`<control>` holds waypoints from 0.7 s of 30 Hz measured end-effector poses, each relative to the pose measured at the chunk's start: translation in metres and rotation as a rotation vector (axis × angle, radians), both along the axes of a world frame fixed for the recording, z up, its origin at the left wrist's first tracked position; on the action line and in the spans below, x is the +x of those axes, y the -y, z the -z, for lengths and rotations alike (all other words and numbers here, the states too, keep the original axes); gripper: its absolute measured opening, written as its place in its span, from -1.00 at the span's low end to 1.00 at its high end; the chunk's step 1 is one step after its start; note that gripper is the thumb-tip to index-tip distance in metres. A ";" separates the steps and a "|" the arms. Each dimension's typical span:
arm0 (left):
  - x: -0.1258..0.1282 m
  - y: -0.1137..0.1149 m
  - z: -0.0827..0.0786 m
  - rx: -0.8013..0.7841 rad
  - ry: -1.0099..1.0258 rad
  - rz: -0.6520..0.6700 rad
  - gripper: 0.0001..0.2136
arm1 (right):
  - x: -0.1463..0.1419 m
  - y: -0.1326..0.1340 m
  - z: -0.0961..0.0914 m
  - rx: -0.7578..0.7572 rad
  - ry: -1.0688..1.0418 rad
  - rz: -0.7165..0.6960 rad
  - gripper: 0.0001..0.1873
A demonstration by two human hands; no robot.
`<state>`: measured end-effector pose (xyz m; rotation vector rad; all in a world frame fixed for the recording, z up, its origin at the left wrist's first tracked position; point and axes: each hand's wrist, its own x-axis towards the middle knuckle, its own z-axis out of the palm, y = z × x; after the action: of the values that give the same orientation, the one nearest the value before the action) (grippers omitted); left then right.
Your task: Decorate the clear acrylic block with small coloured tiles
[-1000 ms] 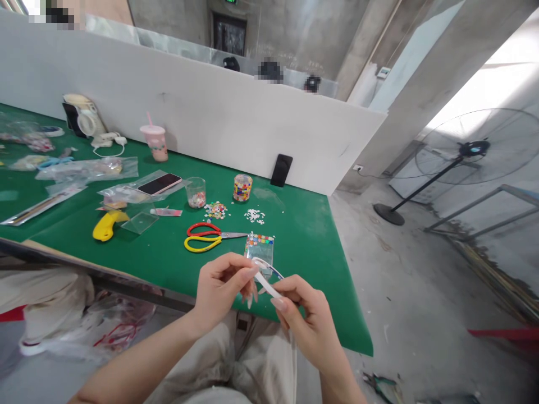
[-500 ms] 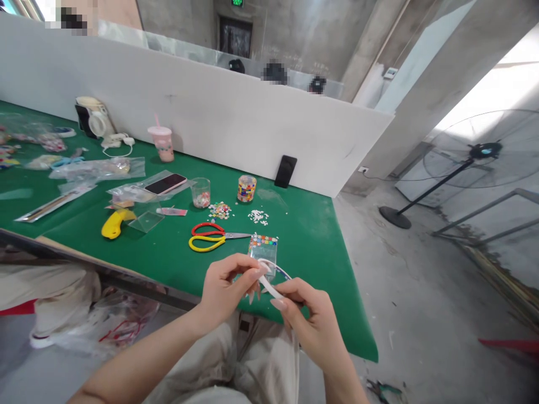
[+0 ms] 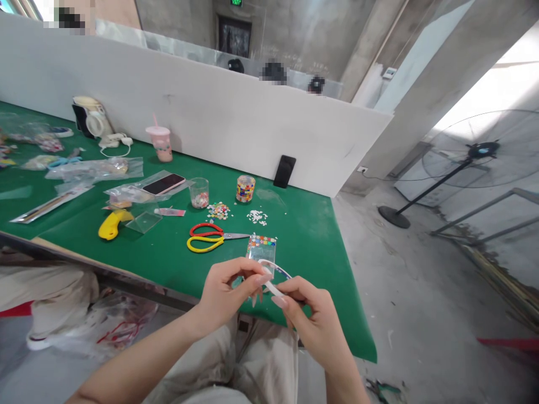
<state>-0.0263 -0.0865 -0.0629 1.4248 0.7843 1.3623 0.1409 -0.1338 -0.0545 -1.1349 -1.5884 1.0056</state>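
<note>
Both my hands are raised over the near edge of the green table [image 3: 311, 235]. My left hand [image 3: 227, 292] and my right hand [image 3: 309, 314] pinch a thin white strip [image 3: 273, 287] that curls into a loop between them. The fingers of both hands are closed on it. Just beyond the strip, a small clear bag [image 3: 261, 249] with coloured pieces lies flat on the table. Scissors with red and yellow handles [image 3: 208, 238] lie to the left of that bag.
Farther back are a jar of coloured tiles [image 3: 245, 188], a clear cup [image 3: 199, 192], loose tile heaps [image 3: 219, 210], a phone [image 3: 163, 183], a yellow cutter [image 3: 110, 224], a pink cup [image 3: 160, 142] and plastic bags. A white partition [image 3: 236, 123] backs the table. A floor fan [image 3: 471, 163] stands to the right.
My fingers have shifted slightly along the white strip and closed nearer together. The view has drifted a little; the things on the table stay put.
</note>
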 end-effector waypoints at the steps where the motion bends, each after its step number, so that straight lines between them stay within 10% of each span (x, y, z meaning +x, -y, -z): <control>1: -0.001 0.000 0.000 -0.013 -0.012 0.011 -0.92 | 0.000 0.000 0.000 -0.002 0.010 0.006 -0.83; 9: -0.003 -0.002 -0.009 -0.179 0.014 0.077 -0.64 | 0.000 -0.002 -0.005 -0.013 0.032 0.021 -0.82; 21: 0.002 -0.002 -0.008 -0.225 0.001 0.092 -0.90 | 0.001 0.000 -0.005 -0.020 0.088 -0.008 -0.87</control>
<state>-0.0245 -0.0846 -0.0549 1.2678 0.8336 1.1654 0.1420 -0.1335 -0.0499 -1.2017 -1.6572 0.9908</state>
